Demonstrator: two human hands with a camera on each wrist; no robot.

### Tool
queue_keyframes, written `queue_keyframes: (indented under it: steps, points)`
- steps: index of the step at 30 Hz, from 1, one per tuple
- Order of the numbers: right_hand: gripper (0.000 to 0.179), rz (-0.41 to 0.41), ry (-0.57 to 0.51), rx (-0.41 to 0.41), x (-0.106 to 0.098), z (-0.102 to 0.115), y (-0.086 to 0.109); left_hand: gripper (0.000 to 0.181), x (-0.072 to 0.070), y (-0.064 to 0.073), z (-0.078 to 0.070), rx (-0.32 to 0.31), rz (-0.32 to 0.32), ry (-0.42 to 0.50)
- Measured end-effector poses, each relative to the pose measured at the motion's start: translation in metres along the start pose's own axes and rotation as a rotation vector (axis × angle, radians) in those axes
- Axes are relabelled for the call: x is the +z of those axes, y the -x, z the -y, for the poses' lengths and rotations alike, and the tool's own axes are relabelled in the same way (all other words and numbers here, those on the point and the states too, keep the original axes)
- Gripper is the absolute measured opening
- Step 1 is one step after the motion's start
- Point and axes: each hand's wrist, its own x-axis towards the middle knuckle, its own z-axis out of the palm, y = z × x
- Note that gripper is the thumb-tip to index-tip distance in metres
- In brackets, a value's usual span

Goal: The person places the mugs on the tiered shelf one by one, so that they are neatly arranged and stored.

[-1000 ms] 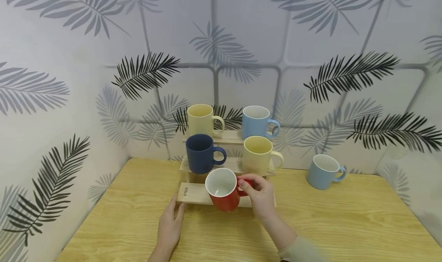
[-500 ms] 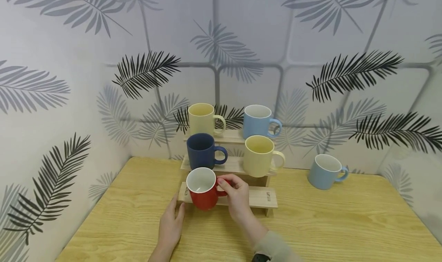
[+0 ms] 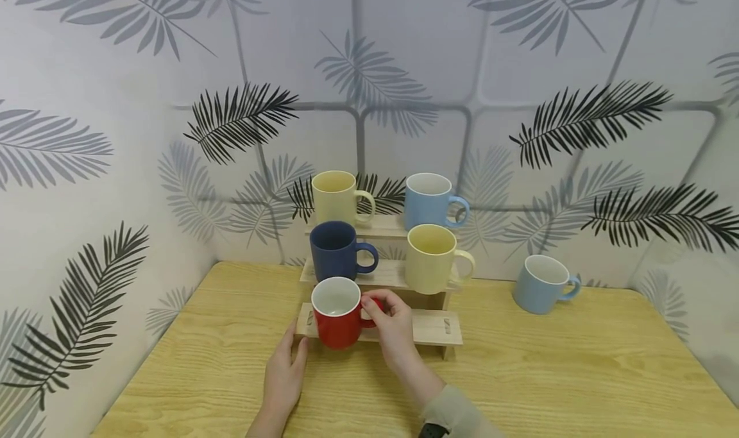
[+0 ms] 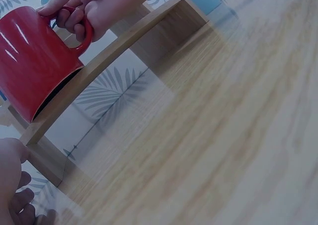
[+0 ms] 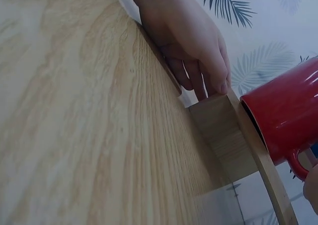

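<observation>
My right hand pinches the handle of a red mug with a white inside. The mug stands upright over the left part of the lowest step of a wooden tiered rack; in the left wrist view its base is right at the board. My left hand holds the left end of that step, thumb at its front edge and fingers along the side. Directly behind the red mug, a dark blue mug sits on the middle step, with a pale yellow mug to its right.
On the top step stand another yellow mug and a light blue mug. A second light blue mug rests on the wooden table at the right. Behind is a leaf-patterned wall.
My right hand has moved the red mug leftward along the lowest step, baring its right part; over the last half second it has barely moved. My left hand has stayed at the rack's end.
</observation>
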Motion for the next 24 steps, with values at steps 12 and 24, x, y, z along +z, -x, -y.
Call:
queue_keyframes:
  steps: [12,24]
  points:
    - [0.026,0.159,0.43,-0.026,-0.021,0.019,0.003,0.048,-0.001,-0.002,0.002,-0.014,0.01,0.007]
    - [0.036,0.355,0.576,-0.024,-0.073,0.045,0.018,0.046,0.0,-0.001,0.001,-0.008,0.007,-0.009]
